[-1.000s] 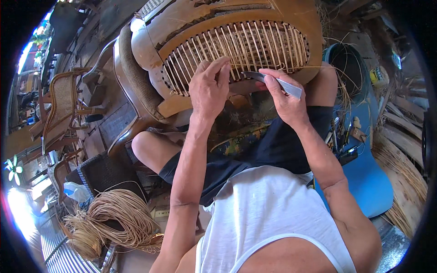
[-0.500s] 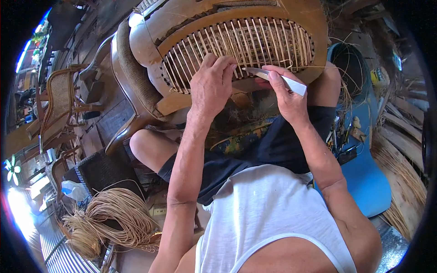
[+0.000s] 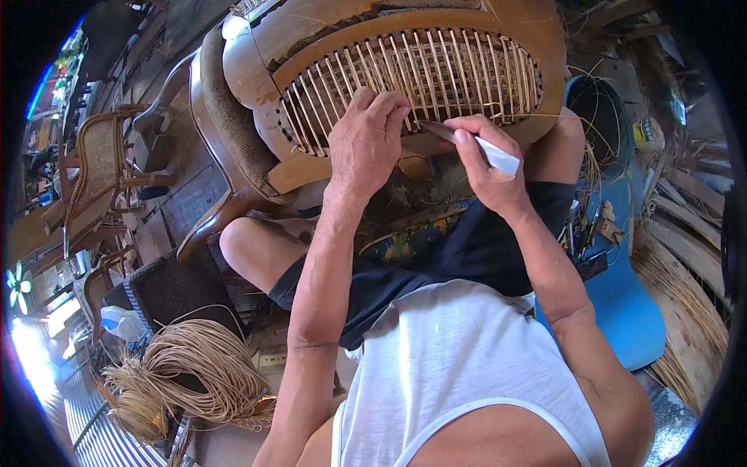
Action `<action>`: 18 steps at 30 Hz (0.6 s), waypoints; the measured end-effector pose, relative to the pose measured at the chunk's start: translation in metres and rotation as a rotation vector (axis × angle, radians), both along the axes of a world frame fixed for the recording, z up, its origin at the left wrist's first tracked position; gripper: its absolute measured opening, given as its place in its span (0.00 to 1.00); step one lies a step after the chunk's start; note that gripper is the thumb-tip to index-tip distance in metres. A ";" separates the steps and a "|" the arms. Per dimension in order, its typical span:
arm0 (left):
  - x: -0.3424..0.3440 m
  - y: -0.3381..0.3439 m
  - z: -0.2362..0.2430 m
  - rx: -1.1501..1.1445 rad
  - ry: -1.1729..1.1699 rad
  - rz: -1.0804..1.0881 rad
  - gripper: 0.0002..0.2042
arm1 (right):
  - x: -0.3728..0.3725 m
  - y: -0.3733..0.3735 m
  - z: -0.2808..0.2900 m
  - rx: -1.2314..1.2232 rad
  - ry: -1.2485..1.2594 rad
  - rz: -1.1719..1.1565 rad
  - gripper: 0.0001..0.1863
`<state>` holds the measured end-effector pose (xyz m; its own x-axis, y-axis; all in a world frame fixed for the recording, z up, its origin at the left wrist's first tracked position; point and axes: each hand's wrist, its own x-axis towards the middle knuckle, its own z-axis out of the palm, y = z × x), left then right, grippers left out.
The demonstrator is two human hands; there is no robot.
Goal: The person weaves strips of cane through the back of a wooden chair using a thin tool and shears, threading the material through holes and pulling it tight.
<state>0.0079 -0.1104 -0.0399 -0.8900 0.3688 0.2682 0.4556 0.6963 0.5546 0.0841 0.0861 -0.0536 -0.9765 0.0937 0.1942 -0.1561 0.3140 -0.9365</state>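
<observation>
An oval panel point(image 3: 436, 70) of pale cane strands over dark woven backing sits in a wooden chair frame point(image 3: 540, 43) across the top. My left hand point(image 3: 366, 136) has its fingers curled together on the panel's lower part; what they pinch, if anything, is hidden. Just to its right, my right hand point(image 3: 492, 180) grips a knife point(image 3: 498, 156) with a pale handle and dark blade, the tip among the strands near my left fingertips. A loose thin strand point(image 3: 559, 114) runs out rightward from the panel's lower edge.
A cane-backed chair point(image 3: 99, 167) stands at left. Coiled rattan point(image 3: 202, 362) lies lower left beside a dark woven piece point(image 3: 171, 288). At right are a dark bucket point(image 3: 595, 117), a blue mat point(image 3: 630, 319) with small tools, and loose wood with cane strips point(image 3: 677, 296).
My left hand has shifted slightly up and right, its fingers more bent. The knife stays among the strands in my right hand, with only a slight shift.
</observation>
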 end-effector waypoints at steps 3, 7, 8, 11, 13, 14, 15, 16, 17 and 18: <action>-0.002 0.002 -0.004 0.021 0.024 -0.010 0.06 | -0.001 0.003 0.000 0.122 0.122 0.017 0.08; 0.000 -0.001 -0.002 0.003 0.019 -0.022 0.06 | -0.007 0.006 0.013 0.204 0.162 0.108 0.07; 0.000 -0.002 -0.002 0.012 0.022 -0.024 0.06 | -0.007 0.006 0.017 0.258 0.202 0.140 0.07; -0.001 -0.004 -0.004 0.020 0.005 -0.027 0.06 | -0.009 -0.001 0.020 0.379 0.315 0.156 0.07; 0.000 -0.006 -0.005 0.032 -0.004 -0.018 0.06 | -0.001 -0.022 0.018 0.477 0.385 0.153 0.09; 0.000 -0.005 -0.005 0.043 0.001 -0.021 0.06 | 0.003 -0.032 0.011 0.474 0.352 0.104 0.10; -0.001 -0.004 -0.005 0.048 0.004 -0.028 0.07 | 0.005 -0.043 0.006 0.470 0.319 0.056 0.12; -0.001 -0.004 -0.006 0.054 0.003 -0.035 0.07 | 0.008 -0.055 0.007 0.529 0.343 0.004 0.14; -0.003 -0.003 -0.004 0.065 0.005 -0.044 0.07 | 0.014 -0.068 0.002 0.545 0.300 -0.031 0.15; -0.005 -0.003 -0.001 0.058 -0.023 -0.071 0.08 | 0.013 -0.078 -0.005 0.567 0.312 -0.055 0.16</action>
